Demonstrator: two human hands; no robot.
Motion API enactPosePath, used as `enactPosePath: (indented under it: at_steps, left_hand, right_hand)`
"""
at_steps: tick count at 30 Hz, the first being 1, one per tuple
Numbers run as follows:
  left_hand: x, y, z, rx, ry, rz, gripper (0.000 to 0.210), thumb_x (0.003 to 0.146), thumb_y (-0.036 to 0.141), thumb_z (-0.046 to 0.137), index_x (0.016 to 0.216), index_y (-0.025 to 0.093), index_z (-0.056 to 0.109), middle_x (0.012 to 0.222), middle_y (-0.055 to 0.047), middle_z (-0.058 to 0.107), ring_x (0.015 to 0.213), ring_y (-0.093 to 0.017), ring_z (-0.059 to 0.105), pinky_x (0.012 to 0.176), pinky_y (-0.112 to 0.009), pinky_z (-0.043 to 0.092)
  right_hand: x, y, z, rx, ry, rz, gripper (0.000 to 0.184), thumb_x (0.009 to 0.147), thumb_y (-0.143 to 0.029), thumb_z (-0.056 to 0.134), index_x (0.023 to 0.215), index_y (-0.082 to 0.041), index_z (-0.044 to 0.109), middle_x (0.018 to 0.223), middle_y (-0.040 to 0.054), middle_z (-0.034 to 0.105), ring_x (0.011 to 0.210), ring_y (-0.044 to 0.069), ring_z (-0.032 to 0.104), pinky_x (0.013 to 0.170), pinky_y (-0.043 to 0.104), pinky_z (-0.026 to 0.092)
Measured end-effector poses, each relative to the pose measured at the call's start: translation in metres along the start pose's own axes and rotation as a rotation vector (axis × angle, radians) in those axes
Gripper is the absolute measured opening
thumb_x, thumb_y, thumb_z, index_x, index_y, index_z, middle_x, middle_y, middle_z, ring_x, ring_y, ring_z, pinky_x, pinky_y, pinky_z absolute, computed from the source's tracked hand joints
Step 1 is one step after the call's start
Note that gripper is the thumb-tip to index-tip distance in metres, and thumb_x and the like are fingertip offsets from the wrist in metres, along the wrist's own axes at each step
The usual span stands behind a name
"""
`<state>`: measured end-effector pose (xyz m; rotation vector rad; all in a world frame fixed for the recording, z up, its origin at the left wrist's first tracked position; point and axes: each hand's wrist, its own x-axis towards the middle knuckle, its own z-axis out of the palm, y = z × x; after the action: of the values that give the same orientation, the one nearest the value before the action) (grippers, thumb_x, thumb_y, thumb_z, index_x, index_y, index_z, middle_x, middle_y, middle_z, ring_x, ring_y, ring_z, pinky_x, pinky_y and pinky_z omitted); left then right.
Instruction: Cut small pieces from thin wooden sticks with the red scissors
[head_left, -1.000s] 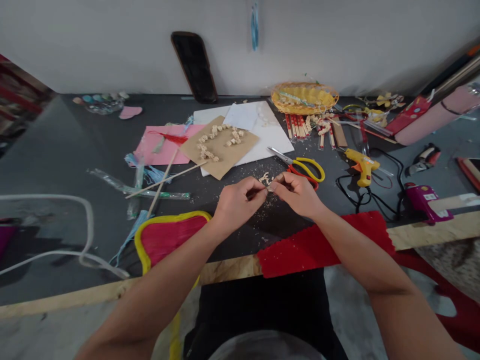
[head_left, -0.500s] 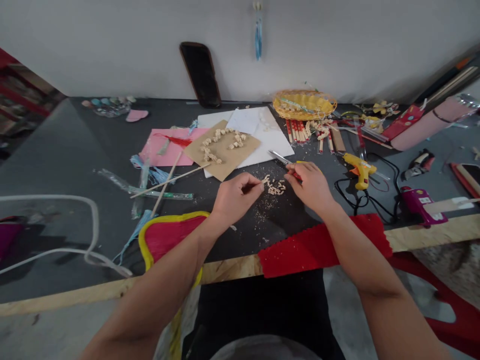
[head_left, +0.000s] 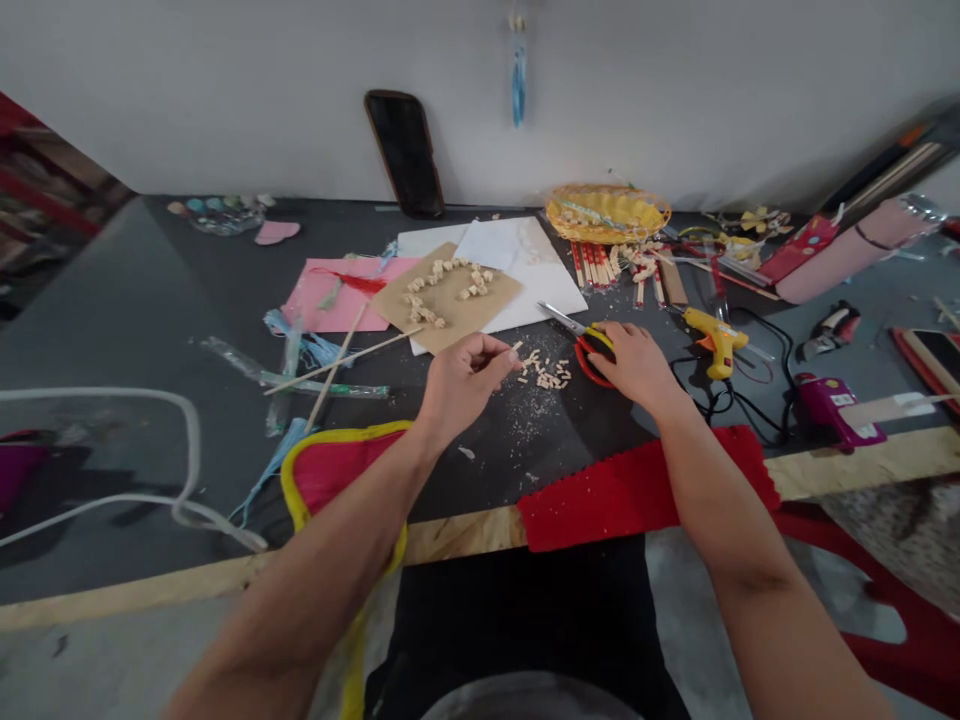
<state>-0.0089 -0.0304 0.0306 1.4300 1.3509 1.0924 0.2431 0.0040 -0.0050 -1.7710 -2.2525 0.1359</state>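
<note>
My left hand is closed in a pinch on a small pale wooden stick piece. Below its fingertips, several cut stick bits lie in a loose pile with fine crumbs around them. My right hand has its fingers on the red and yellow handles of a pair of scissors. The scissors lie on the dark tabletop, blades pointing up and left toward the papers. Behind my left hand is a brown card with small pale clusters set in a curve.
At right are a yellow glue gun with a black cord, a purple box and a pink bottle. A yellow basket and a phone stand at the back. Red felt overlies the front edge.
My right hand has shifted right, uncovering more of the scissors' handles. My left hand has lifted slightly left, away from the pile, with the stick piece in its pinch.
</note>
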Motion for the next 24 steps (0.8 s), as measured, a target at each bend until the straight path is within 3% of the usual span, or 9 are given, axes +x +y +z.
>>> enactPosePath:
  at_steps: [5, 8, 10, 13, 16, 21, 24]
  left_hand:
    - [0.002, -0.004, -0.002, -0.102, -0.003, 0.012, 0.016, 0.079, 0.032, 0.066, 0.08, 0.016, 0.066, 0.077, -0.004, 0.074, 0.05, -0.007, 0.05, 0.046, -0.019, 0.038]
    - [0.002, -0.004, -0.003, -0.179, 0.014, 0.0, 0.018, 0.078, 0.034, 0.068, 0.081, 0.016, 0.067, 0.076, -0.004, 0.074, 0.049, -0.006, 0.049, 0.045, -0.019, 0.038]
    - [0.001, -0.002, -0.003, -0.211, 0.023, -0.009, 0.019, 0.078, 0.035, 0.068, 0.08, 0.016, 0.067, 0.076, -0.004, 0.074, 0.048, -0.005, 0.048, 0.045, -0.019, 0.037]
    - [0.0, 0.002, -0.004, -0.244, 0.037, -0.01, 0.019, 0.078, 0.035, 0.069, 0.079, 0.016, 0.066, 0.076, -0.004, 0.074, 0.048, -0.005, 0.046, 0.043, -0.019, 0.036]
    - [-0.001, 0.003, -0.004, -0.263, 0.063, -0.007, 0.019, 0.077, 0.035, 0.07, 0.078, 0.017, 0.065, 0.074, -0.003, 0.072, 0.047, -0.006, 0.045, 0.043, -0.019, 0.037]
    - [0.0, 0.0, -0.004, -0.287, 0.097, 0.017, 0.02, 0.076, 0.036, 0.072, 0.078, 0.018, 0.064, 0.057, 0.003, 0.06, 0.046, -0.007, 0.046, 0.043, -0.019, 0.037]
    - [0.0, -0.002, -0.004, -0.284, 0.089, 0.017, 0.021, 0.073, 0.036, 0.074, 0.078, 0.018, 0.064, 0.052, 0.005, 0.054, 0.045, -0.007, 0.046, 0.043, -0.018, 0.036]
  right_hand:
    - [0.002, -0.007, -0.006, 0.136, 0.156, 0.106, 0.038, 0.077, -0.032, 0.064, 0.112, -0.018, 0.06, 0.104, 0.014, 0.066, 0.095, 0.03, 0.061, 0.085, 0.046, 0.047]
    - [0.001, -0.015, -0.01, 0.473, 0.306, 0.111, 0.045, 0.082, -0.035, 0.059, 0.123, -0.019, 0.049, 0.114, 0.0137, 0.062, 0.087, 0.023, 0.063, 0.079, 0.041, 0.052]
    - [-0.001, -0.022, -0.011, 0.686, 0.325, 0.054, 0.051, 0.086, -0.038, 0.053, 0.132, -0.021, 0.038, 0.119, 0.0134, 0.058, 0.084, 0.02, 0.063, 0.075, 0.038, 0.053]
    - [-0.008, -0.035, -0.014, 0.746, 0.249, -0.054, 0.065, 0.086, -0.04, 0.055, 0.142, -0.023, 0.027, 0.121, 0.0125, 0.054, 0.088, 0.02, 0.061, 0.075, 0.038, 0.054]
    - [-0.017, -0.046, -0.018, 0.629, 0.113, -0.164, 0.079, 0.078, -0.042, 0.067, 0.146, -0.026, 0.029, 0.121, 0.0117, 0.051, 0.087, 0.022, 0.057, 0.076, 0.041, 0.054]
    - [-0.023, -0.056, -0.019, 0.527, -0.038, -0.297, 0.082, 0.075, -0.043, 0.073, 0.146, -0.025, 0.036, 0.128, 0.0134, 0.045, 0.107, 0.027, 0.053, 0.09, 0.043, 0.052]
    - [-0.023, -0.057, -0.016, 0.541, -0.088, -0.316, 0.08, 0.077, -0.045, 0.07, 0.147, -0.025, 0.034, 0.128, 0.0131, 0.045, 0.108, 0.027, 0.054, 0.092, 0.044, 0.052]
